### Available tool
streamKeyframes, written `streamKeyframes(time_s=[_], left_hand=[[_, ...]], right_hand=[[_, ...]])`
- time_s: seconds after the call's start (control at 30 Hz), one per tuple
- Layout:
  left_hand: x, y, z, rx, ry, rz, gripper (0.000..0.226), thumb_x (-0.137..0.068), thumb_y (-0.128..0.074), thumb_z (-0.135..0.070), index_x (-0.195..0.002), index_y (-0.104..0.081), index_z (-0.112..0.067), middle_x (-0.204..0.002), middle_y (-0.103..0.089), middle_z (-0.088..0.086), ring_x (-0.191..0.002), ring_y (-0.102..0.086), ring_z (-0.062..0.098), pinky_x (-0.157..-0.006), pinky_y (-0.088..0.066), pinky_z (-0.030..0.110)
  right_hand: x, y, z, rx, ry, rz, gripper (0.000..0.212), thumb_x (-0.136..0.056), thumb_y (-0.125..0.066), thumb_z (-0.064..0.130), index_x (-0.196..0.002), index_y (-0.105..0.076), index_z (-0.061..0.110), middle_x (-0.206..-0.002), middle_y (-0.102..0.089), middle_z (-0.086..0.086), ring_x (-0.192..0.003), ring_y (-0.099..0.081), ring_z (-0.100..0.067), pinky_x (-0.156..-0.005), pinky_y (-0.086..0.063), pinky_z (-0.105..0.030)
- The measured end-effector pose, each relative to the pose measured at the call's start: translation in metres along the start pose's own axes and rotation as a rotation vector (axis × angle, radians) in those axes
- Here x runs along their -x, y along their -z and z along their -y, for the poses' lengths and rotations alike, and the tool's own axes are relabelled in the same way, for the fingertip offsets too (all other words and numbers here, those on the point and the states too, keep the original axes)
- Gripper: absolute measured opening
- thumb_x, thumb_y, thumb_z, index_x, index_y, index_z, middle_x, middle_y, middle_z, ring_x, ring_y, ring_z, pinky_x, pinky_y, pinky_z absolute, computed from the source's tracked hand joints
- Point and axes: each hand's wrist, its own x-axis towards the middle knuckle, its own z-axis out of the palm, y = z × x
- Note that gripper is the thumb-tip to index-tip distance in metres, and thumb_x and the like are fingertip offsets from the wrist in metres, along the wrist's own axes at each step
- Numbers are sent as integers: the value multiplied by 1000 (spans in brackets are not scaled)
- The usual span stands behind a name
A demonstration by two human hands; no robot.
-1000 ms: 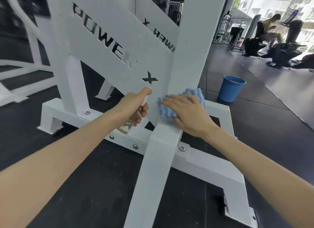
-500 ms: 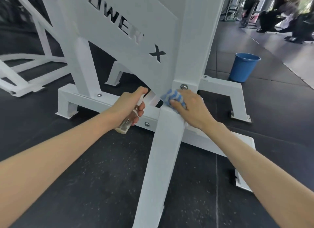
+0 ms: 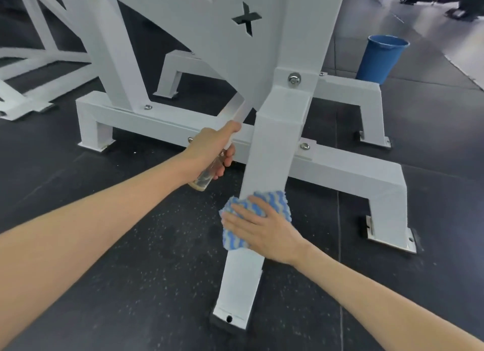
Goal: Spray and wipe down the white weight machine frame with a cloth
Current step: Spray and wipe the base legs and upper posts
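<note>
The white weight machine frame point(image 3: 275, 141) fills the middle of the view, with a slanted leg running down to a foot on the floor. My right hand point(image 3: 264, 230) presses a blue and white striped cloth point(image 3: 272, 204) flat against the lower part of that leg. My left hand point(image 3: 212, 149) grips a small clear spray bottle point(image 3: 207, 174) just left of the leg, near the frame's base rail. The bottle's top is hidden by my fingers.
A blue bucket point(image 3: 382, 58) stands on the dark rubber floor behind the frame at the right. Another white frame point(image 3: 31, 62) lies to the far left. Dark gym equipment shows at the top right corner.
My right hand has slid the cloth down the slanted leg from the bolted joint to its lower part. The view has tilted downward. My left hand keeps holding the bottle.
</note>
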Motion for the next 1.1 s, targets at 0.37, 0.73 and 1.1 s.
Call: streamKeyframes(time_s=[0.37, 0.73, 1.1], left_hand=[[4, -4, 21, 25, -1, -38, 53, -96, -47, -49, -58, -45, -12, -50, -49, 4, -39, -41, 20, -48, -37, 26], [-1, 9, 45, 19, 57, -70, 52, -95, -48, -50, -60, -48, -12, -51, -52, 4, -39, -44, 19, -51, -40, 27], [-15, 0, -29, 85, -126, -13, 50, -95, -47, -48, -62, -45, -11, -53, -49, 5, -42, -41, 22, -51, -38, 28]], right_hand=[[-36, 15, 21, -1327, -1449, -744, 56, -98, -44, 30, -148, -21, 16, -148, -35, 3, -135, -35, -8, -111, -33, -31], [-33, 0, 22, -1469, -1769, -797, 32, -101, -36, 36, -117, -54, 15, -96, -60, 4, -85, -55, -7, -79, -45, -22], [-71, 60, -100, -1314, -1486, -763, 27, -102, -38, 27, -125, -45, 17, -115, -51, 6, -100, -51, -1, -88, -38, -9]])
